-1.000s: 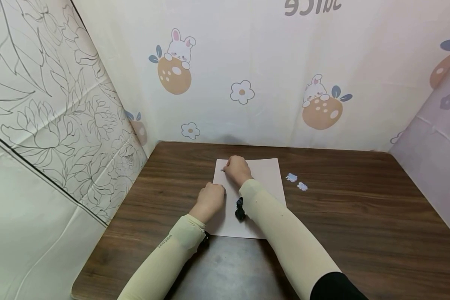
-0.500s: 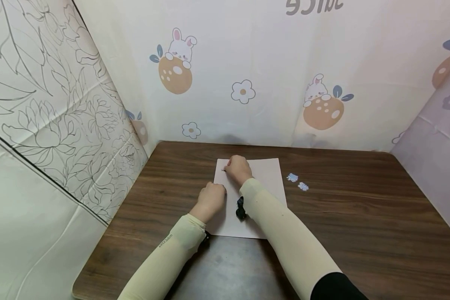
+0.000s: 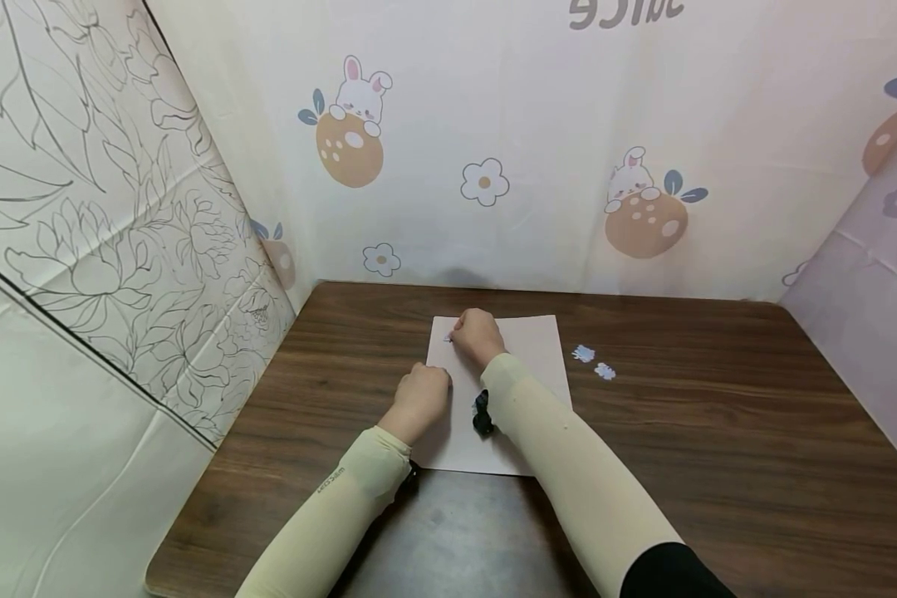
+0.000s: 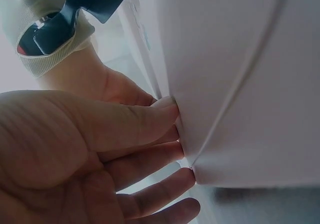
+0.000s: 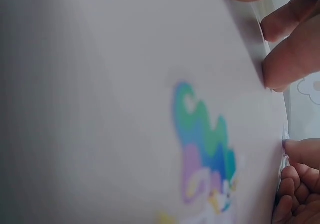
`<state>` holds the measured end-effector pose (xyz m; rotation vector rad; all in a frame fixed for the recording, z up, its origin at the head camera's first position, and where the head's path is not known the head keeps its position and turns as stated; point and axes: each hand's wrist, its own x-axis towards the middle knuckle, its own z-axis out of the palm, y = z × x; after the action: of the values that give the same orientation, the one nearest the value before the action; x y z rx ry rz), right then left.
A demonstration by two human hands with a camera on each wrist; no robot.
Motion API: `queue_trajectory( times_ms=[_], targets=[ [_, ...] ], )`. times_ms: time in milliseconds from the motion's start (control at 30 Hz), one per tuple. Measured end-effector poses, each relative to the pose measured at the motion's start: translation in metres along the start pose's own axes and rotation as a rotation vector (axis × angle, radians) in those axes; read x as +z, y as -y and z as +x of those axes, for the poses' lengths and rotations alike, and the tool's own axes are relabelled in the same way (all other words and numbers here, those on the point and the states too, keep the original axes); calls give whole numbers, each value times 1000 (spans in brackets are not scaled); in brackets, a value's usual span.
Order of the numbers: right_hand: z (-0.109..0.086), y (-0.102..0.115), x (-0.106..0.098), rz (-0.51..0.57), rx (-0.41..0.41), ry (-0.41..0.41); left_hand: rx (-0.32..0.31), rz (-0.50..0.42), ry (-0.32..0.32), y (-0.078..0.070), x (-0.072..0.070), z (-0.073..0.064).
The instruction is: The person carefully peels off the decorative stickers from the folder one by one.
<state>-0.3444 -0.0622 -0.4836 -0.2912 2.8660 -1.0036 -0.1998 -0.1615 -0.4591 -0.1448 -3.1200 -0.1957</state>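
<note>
A white sheet of paper [image 3: 526, 357] lies on the table. My left hand [image 3: 422, 397] rests on its left edge, with the thumb [image 4: 155, 119] and fingertips touching the paper in the left wrist view. Near the sheet's upper left corner my right hand [image 3: 480, 335] pinches a small pale piece [image 3: 447, 338] that peeks out at its fingertips. The right wrist view shows that hand's fingers [image 5: 287, 194] curled close over the paper. A blurred picture with a green, blue and purple wavy shape [image 5: 207, 134] is on the sheet, hidden from the head view.
Two small pale blue cut-outs [image 3: 584, 354] with uneven edges lie on the brown wooden table [image 3: 703, 415], right of the sheet. A curtain [image 3: 546, 108] printed with rabbits and flowers hangs behind the table. Another drape [image 3: 120, 208] with drawn flowers stands at the left.
My right hand has shifted very slightly to the right, and more of the small pale piece shows at its fingertips. My left hand has stayed at the sheet's edge.
</note>
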Motion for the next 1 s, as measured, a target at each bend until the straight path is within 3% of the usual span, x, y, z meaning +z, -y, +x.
queue_trajectory(
  times_ms=[1000],
  targets=[
    [0,0,0,60,27,14,9,17,-4,0,1,-1]
  ],
)
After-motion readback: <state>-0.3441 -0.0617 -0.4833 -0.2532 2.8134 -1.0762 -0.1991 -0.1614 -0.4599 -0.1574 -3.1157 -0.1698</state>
